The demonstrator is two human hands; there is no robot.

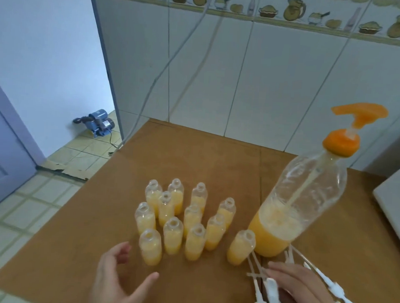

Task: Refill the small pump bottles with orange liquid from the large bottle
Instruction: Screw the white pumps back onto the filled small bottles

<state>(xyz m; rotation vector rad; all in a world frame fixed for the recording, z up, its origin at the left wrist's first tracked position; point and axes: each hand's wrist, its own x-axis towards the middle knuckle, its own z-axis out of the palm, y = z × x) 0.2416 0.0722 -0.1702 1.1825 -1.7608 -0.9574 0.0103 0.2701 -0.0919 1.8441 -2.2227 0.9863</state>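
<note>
Several small clear bottles (173, 236) stand uncapped in a cluster on the brown table (95, 227), each partly filled with orange liquid. One small bottle (240, 248) stands apart, next to the large bottle (290, 210). The large bottle has an orange pump top and is about a third full. My left hand (117, 283) hovers with relaxed fingers just left of the nearest small bottle (150, 247), holding nothing. My right hand (303, 291) rests over a pile of white pump heads (271, 298) with long tubes at the table's front right; its fingers lie flat on them.
A tiled wall with hanging cables (175, 54) backs the table. A white box edge (394, 196) sits at the far right. On the floor at left are a blue pump motor (99, 123) and a purple door (2, 147).
</note>
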